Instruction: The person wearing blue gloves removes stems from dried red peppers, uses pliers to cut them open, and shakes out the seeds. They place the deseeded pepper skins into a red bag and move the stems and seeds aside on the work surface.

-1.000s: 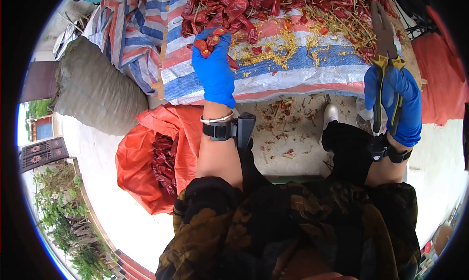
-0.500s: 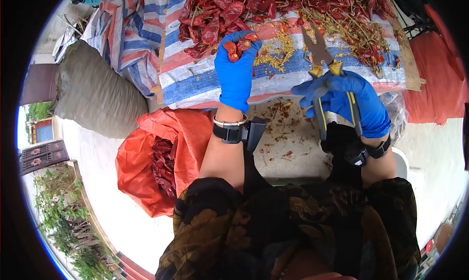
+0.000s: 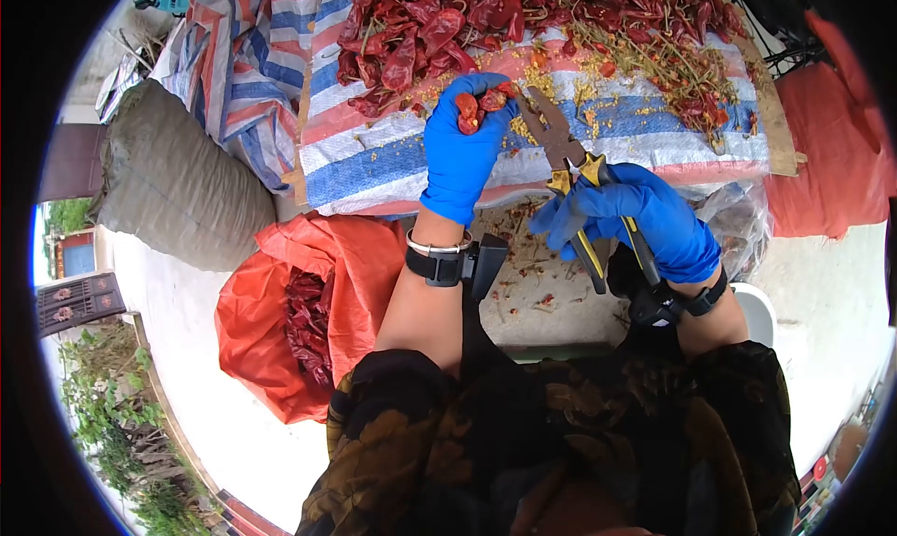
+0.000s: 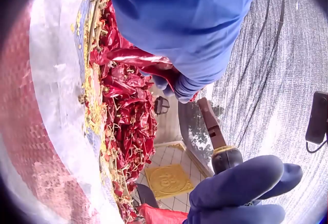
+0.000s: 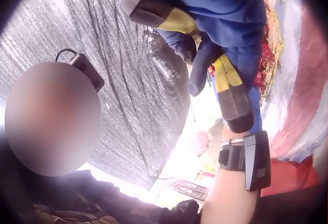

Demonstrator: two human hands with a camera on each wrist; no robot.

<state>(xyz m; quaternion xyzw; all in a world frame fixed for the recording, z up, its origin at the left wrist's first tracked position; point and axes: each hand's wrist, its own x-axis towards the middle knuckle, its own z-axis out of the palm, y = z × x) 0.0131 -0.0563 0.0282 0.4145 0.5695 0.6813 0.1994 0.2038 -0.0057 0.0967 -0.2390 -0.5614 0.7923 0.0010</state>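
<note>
My left hand (image 3: 464, 143), in a blue glove, grips a bunch of dried red chillies (image 3: 478, 106) over the near edge of a striped woven sheet (image 3: 392, 162). My right hand (image 3: 628, 216), also blue-gloved, holds yellow-handled snips (image 3: 561, 148) by the handles, their rusty blades open and pointing at the chillies in the left hand. In the left wrist view the chillies (image 4: 138, 60) show under the glove, with the snips (image 4: 212, 131) close below. The right wrist view shows the yellow and black handles (image 5: 228, 88) in the glove.
A big heap of dried chillies (image 3: 523, 17) with stems and yellow seeds (image 3: 598, 97) covers the sheet. An orange sack (image 3: 280, 312) holding chillies lies lower left, a grey sack (image 3: 177, 181) beside it. Stem scraps litter the floor (image 3: 533, 274) between my knees.
My right hand has swung the snips left and down from the far right until the blades meet the chillies. The left hand has shifted slightly right with its bunch.
</note>
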